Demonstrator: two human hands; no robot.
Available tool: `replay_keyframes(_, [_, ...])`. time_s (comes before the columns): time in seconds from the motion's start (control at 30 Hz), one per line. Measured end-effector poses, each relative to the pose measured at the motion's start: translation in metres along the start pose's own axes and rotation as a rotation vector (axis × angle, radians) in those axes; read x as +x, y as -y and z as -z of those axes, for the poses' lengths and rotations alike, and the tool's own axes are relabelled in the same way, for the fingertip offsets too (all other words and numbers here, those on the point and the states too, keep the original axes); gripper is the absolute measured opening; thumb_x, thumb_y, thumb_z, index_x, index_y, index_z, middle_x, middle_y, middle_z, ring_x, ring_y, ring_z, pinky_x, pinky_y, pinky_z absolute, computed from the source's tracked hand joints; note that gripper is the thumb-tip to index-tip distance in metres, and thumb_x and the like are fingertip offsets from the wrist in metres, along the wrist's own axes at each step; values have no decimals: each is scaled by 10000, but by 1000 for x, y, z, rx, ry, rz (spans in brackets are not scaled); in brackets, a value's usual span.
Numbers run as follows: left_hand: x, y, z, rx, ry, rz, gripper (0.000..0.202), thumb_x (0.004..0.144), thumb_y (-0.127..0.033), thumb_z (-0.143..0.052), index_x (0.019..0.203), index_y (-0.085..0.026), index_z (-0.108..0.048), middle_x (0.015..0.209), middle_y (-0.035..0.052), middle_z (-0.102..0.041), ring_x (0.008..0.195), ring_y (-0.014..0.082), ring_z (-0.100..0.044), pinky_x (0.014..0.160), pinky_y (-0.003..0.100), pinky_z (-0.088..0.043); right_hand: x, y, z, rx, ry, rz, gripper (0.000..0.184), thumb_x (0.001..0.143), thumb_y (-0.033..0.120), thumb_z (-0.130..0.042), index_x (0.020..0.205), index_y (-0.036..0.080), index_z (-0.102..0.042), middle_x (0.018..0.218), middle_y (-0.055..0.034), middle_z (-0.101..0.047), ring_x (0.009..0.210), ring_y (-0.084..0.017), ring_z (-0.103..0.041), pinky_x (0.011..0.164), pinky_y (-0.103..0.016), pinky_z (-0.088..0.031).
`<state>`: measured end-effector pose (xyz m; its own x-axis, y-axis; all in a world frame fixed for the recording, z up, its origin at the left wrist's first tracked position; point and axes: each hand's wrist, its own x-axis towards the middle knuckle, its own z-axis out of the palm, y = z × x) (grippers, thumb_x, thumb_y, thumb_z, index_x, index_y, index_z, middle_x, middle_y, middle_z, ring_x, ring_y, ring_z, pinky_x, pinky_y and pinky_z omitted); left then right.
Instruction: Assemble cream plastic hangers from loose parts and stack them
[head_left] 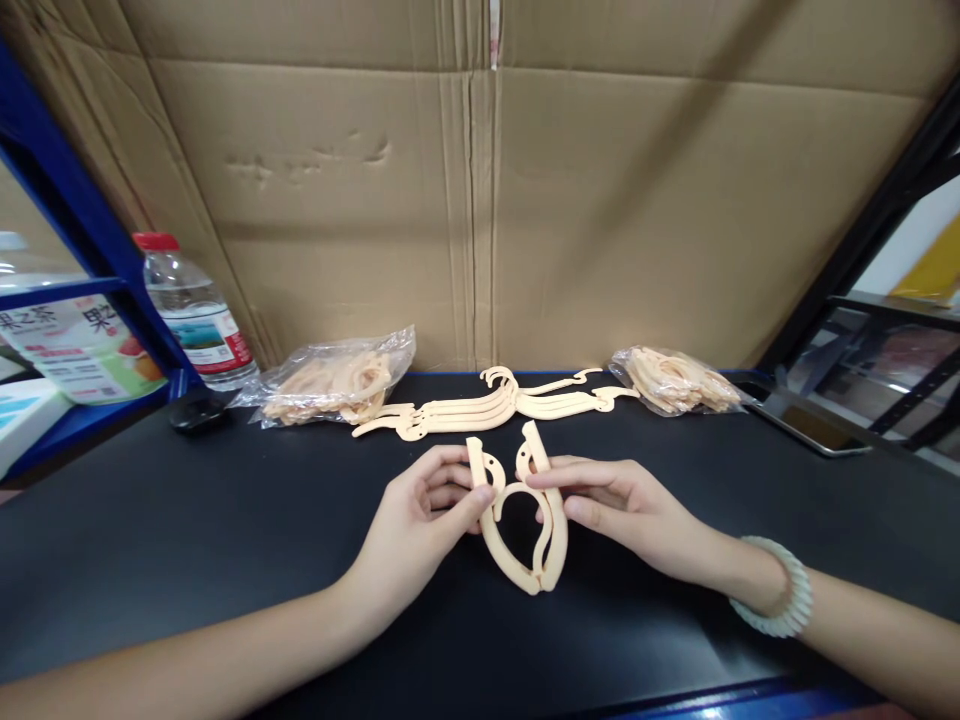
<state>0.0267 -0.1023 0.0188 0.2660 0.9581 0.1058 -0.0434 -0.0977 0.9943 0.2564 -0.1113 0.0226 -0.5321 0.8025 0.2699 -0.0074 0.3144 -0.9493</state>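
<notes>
A cream plastic folding hanger (556,540) is held between both hands above the black tabletop. Its two arms are partly folded, forming a narrow V with the joint toward me and the curved hook lying between them. My left hand (429,505) pinches the left arm between thumb and fingers. The right arm is gripped by my right hand (619,505), with its fingers across the front and its thumb at the side. Just beyond lie several unfolded cream hangers (472,412), stacked together with their hooks bunched at the middle.
Clear plastic bags of folded hangers lie at the back left (337,382) and back right (675,380). A water bottle (199,320) with a red cap and a black mouse (196,412) stand at left. A phone-like flat device (810,425) lies at right. Cardboard (322,200) walls the back.
</notes>
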Motion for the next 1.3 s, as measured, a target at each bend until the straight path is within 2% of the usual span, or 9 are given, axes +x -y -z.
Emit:
replay_keyframes(0.3, [-1,3,2,19,49,-38,301,800,-304,-727,1037,-175,-595,833,25,-688,759,151,-649,667,233,-556,-1,0,-2,-28,34,21,313,943,271,-589,1253,281,-633,1368,-57,-529,1275,-241,-492,1043,-387,-460])
replay_keyframes(0.43, [-2,3,2,34,87,-75,277,821,-307,-711,1044,-189,-596,894,24,-684,827,157,-661,778,265,-550,-2,2,-3,10,85,45,345,954,206,-571,1288,287,-603,1410,-51,-484,1291,-221,-475,1078,-354,-418])
replay_keyframes(0.57, [-1,3,0,6,95,-36,279,822,-316,-708,1041,-186,-594,884,23,-665,803,164,-660,716,268,-565,-4,4,-4,45,134,24,378,954,182,-567,1318,283,-572,1453,-52,-427,1314,-222,-444,1083,-348,-406])
replay_keyframes(0.73, [0,5,-1,14,58,-26,295,806,-311,-720,1026,-157,-599,834,31,-679,745,145,-654,655,230,-560,-4,3,-5,-8,94,10,281,961,205,-553,1234,246,-607,1304,-56,-547,1175,-194,-551,1001,-322,-461])
replay_keyframes(0.9, [3,5,-1,58,40,37,459,734,-331,-772,1106,-144,-577,756,9,-669,661,152,-660,576,239,-574,-4,8,-6,-169,181,-45,332,961,251,-546,1291,236,-509,1171,-53,-593,1123,-202,-550,1012,-383,-437])
replay_keyframes(1.03, [9,3,2,62,7,93,522,742,-347,-736,1180,-133,-551,992,79,-692,805,213,-712,722,335,-614,-2,10,0,-294,202,-83,329,969,277,-513,1291,236,-459,1273,-60,-547,1219,-219,-488,1095,-439,-344])
replay_keyframes(1.13, [10,2,5,50,7,125,525,743,-333,-704,1195,-122,-540,1169,134,-649,939,253,-700,818,390,-604,-2,6,3,-405,213,-104,357,963,237,-479,1314,233,-412,1462,-74,-392,1383,-237,-310,1151,-471,-249])
replay_keyframes(1.23, [6,2,7,81,58,125,512,738,-304,-677,1198,-130,-535,1206,143,-638,1093,280,-639,875,411,-586,-4,1,3,-578,229,-118,440,945,226,-473,1367,203,-353,1547,-101,-250,1451,-246,-140,1177,-500,-176])
replay_keyframes(1.3, [2,3,8,159,66,73,476,747,-300,-661,1185,-152,-550,1248,125,-617,1177,271,-587,935,407,-559,-6,-3,3,-682,203,-108,450,952,257,-461,1379,181,-342,1545,-130,-250,1450,-257,-149,1172,-516,-192])
